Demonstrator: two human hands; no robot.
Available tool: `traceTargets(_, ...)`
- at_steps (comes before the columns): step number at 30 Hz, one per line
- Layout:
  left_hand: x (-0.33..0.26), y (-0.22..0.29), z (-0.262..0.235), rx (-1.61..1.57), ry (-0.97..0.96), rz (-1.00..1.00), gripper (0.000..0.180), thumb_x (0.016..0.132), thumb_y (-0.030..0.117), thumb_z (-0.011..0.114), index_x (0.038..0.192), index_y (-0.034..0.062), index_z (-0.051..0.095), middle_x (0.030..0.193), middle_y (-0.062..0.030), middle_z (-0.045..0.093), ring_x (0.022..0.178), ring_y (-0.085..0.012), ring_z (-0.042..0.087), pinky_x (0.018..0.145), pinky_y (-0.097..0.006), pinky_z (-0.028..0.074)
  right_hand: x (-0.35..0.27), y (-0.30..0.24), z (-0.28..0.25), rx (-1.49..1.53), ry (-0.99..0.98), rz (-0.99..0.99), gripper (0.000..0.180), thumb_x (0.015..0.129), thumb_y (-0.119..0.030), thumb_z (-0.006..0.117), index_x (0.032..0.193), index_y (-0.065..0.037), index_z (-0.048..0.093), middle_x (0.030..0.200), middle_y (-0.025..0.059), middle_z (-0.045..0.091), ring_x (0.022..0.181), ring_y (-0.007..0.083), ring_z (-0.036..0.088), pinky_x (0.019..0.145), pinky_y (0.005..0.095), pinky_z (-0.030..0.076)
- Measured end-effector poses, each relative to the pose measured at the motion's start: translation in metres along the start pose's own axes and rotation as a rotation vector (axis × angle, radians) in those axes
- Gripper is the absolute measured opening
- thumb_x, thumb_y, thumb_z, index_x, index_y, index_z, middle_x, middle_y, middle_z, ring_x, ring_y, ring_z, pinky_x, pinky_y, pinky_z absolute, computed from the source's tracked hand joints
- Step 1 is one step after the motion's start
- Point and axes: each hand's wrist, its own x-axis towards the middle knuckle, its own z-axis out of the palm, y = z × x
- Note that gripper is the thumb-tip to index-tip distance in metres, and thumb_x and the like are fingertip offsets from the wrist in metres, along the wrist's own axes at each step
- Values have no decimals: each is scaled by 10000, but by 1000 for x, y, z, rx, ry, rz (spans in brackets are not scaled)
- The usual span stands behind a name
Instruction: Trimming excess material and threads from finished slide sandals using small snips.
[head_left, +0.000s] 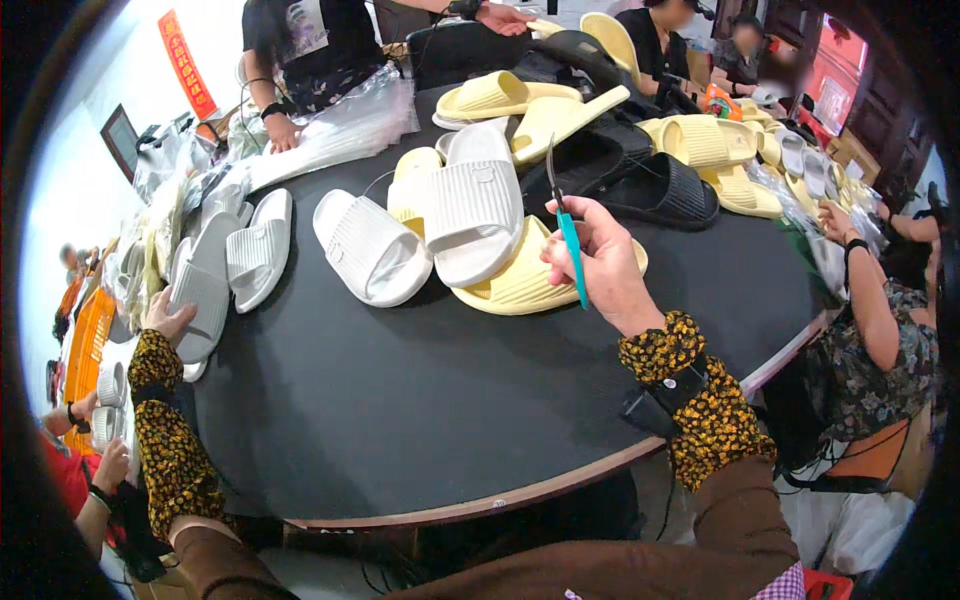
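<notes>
At the surface's (pixel 420 420) left edge my left hand (pixel 168 318) lies open on a white slipper (pixel 200 290). Toward the right edge my right hand (pixel 600 255) grips teal snips (pixel 570 235), raised beside the slipper pile (pixel 480 215). I judge it a trimming step; next calls for drawing that slipper in under the blades.

We look down from a single head-worn fisheye camera, tilted forward over a round black table (pixel 400 400) that fills the middle of the picture. Our own forearms enter from the lower edge, close to the lens. The table's far side and the people seated around it curve toward the dark circular rim. With only one view, nothing is shared with another.
</notes>
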Motion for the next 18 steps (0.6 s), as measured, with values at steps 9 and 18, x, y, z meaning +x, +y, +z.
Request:
traceTargets(9, -24, 78, -30, -348, -71, -65, 493, 635, 307, 730, 931, -27, 521, 803, -127, 626, 716, -204, 608, 649, -327, 484, -1, -1, 5, 32, -19, 32, 389, 817, -18, 568, 1181, 23, 440, 780, 74, 586, 631, 94, 572, 574, 211, 497)
traceTargets(18, -53, 159, -66, -735, -335, -28, 320, 719, 265, 682, 785, 4, 509, 657, -27, 545, 545, -67, 495, 480, -226, 411, -2, 4, 0, 17, -10, 4, 410, 803, -31, 640, 1164, 21, 453, 777, 46, 579, 588, 65, 530, 507, 209, 464)
